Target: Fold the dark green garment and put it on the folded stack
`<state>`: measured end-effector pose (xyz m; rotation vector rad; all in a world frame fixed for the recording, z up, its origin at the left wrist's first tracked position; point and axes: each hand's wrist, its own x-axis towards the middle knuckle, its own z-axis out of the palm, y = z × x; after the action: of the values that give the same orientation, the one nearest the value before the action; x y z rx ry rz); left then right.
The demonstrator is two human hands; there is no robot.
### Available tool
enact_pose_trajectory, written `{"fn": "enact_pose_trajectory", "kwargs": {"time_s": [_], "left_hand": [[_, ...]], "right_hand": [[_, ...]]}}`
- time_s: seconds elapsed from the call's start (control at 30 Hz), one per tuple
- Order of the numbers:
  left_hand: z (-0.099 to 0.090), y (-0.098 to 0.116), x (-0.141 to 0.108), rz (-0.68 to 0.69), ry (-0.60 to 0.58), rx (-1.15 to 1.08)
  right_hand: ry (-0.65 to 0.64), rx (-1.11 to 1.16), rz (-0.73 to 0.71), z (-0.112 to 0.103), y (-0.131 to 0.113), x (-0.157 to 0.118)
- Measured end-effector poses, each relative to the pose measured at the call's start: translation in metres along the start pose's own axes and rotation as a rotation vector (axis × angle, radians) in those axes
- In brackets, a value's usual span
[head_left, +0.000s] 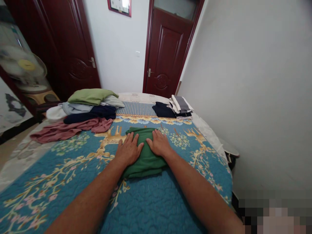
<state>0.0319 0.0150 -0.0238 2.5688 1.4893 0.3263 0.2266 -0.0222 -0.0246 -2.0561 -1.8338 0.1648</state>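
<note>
A dark green garment (pixel 146 162), folded into a compact bundle, lies on the blue patterned bedspread (pixel 151 201). My left hand (pixel 129 150) rests flat on its left side, fingers spread and pointing away from me. On the right side of the same cloth lies my right hand (pixel 159 143), palm down with the thumb held apart from the fingers. Neither hand grips the fabric; both press on its top. What kind of garment it is cannot be made out.
Loose clothes are heaped at the far left, with a light green garment (pixel 91 96) on top and a pink one (pixel 73 129) in front. At the far right sits a stack of folded clothes (pixel 180 104). A wall (pixel 255 97) flanks the bed's right side.
</note>
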Motion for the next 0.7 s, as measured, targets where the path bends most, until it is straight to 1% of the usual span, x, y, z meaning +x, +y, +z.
{"fn": "enact_pose_trajectory", "kwargs": {"time_s": [0.17, 0.23, 0.3, 0.37, 0.47, 0.5, 0.57, 0.63, 0.7], "left_hand": [[0.002, 0.001, 0.001, -0.007, 0.015, 0.057], [0.004, 0.001, 0.001, -0.003, 0.018, 0.069], [0.006, 0.000, 0.002, -0.001, 0.022, 0.074], [0.006, 0.000, 0.002, -0.003, 0.029, 0.075], [0.005, -0.001, 0.003, -0.006, 0.029, 0.069], [0.004, -0.001, 0.004, -0.009, 0.024, 0.065], [0.002, -0.001, 0.004, -0.024, 0.007, 0.052], [0.001, -0.002, 0.005, -0.045, -0.010, 0.035], [0.001, -0.003, 0.007, -0.060, -0.014, 0.019]], "right_hand": [[-0.071, -0.045, 0.086, -0.003, 0.004, 0.042], [-0.079, -0.055, 0.107, -0.003, 0.006, 0.053], [-0.069, -0.051, 0.112, 0.000, 0.007, 0.057], [-0.016, -0.043, 0.108, 0.002, 0.007, 0.056], [0.136, -0.056, 0.095, 0.006, 0.006, 0.046], [0.168, -0.061, 0.092, 0.006, 0.006, 0.042], [0.159, -0.057, 0.084, 0.006, 0.006, 0.032], [0.096, -0.040, 0.064, 0.004, 0.008, 0.019], [0.051, -0.031, 0.026, 0.003, 0.012, 0.000]]}}
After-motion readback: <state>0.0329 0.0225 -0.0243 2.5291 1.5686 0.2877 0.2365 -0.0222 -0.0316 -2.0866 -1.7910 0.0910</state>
